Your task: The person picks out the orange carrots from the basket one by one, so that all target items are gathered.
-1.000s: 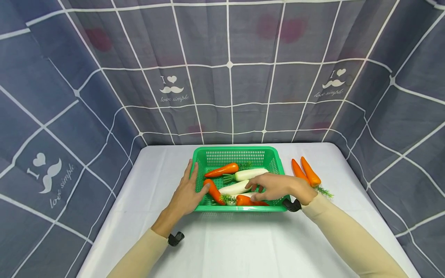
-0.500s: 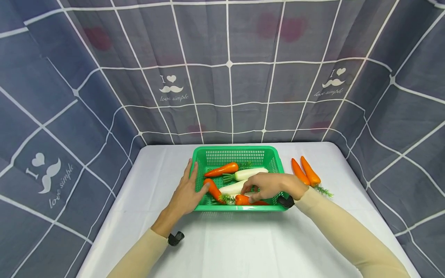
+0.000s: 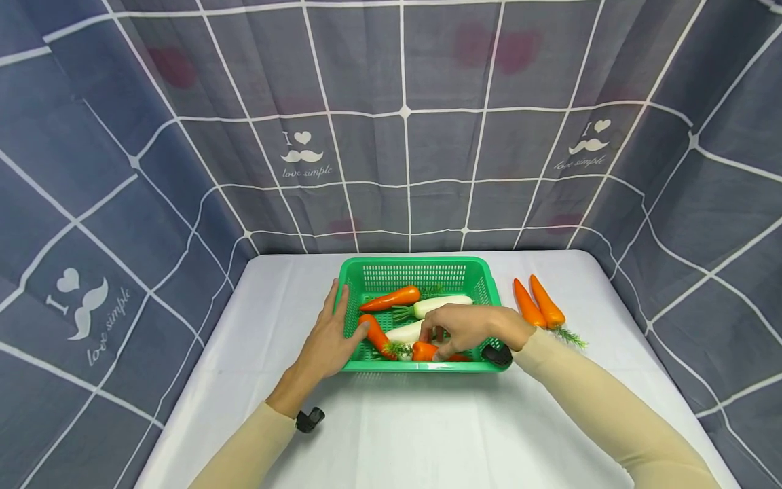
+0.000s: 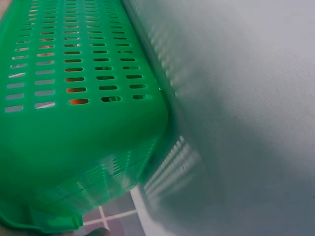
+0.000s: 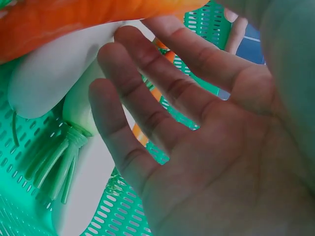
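A green plastic basket (image 3: 415, 260) holds orange carrots and white radishes with green tops. At its left side rests my left hand (image 3: 326, 339), fingers straight and spread, thumb over the rim. My right hand (image 3: 464, 326) reaches inside, thumb and fingertips on the front carrot (image 3: 421, 352) by the near wall. In the right wrist view, the index finger meets the underside of that carrot (image 5: 93, 24); the thumb is hidden. White radishes (image 5: 47, 81) lie below those fingers. Other carrots lie at the back (image 3: 394, 299) and left (image 3: 375, 333) of the basket. The left wrist view shows the basket's slotted wall (image 4: 78, 128).
Two carrots (image 3: 546, 302) with leafy green tops lie on the white tablecloth (image 3: 415, 428), right of the basket. A grey checked curtain (image 3: 366, 149) encloses the table at the back and both sides.
My right hand has shifted left and closer along the front carrot, which has slid slightly left. The left hand has stayed in place against the basket.
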Demonstrator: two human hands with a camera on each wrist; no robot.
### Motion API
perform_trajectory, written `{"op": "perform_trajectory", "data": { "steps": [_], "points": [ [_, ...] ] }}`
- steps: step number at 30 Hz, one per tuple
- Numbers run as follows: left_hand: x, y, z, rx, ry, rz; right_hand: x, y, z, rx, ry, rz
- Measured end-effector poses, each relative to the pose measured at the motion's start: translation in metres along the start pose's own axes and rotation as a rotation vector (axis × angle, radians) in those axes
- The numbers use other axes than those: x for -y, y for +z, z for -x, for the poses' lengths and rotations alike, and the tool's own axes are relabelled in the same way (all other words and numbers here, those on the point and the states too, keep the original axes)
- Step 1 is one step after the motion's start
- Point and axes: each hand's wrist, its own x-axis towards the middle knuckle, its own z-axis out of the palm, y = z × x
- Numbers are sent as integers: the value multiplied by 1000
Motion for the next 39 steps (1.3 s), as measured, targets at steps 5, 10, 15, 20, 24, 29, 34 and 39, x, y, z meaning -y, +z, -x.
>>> {"op": "perform_trajectory", "data": {
  "steps": [5, 10, 15, 20, 24, 29, 34, 39],
  "points": [
    [0, 0, 0, 2, -2, 7, 0, 0, 0, -12, 16, -34],
    [-1, 1, -1, 3, -3, 10, -1, 1, -1, -28, 22, -29],
    [-2, 0, 0, 13, -10, 14, -1, 1, 0, -61, 26, -48],
    [-3, -1, -1, 8, -6, 20, 0, -3, 2, -139, -31, -81],
    [-2, -1, -2, 4, 3, 20, 2, -7, 5, -182, -52, -91],
    [0, 0, -1, 7, 6, 20, 4, -12, 9, -212, -46, -108],
    [0, 0, -1, 7, 3, 24, 5, -15, 14, -241, -3, -111],
    [1, 0, 0, 13, -5, 17, 6, -19, 22, -257, 19, -127]
  ]
}}
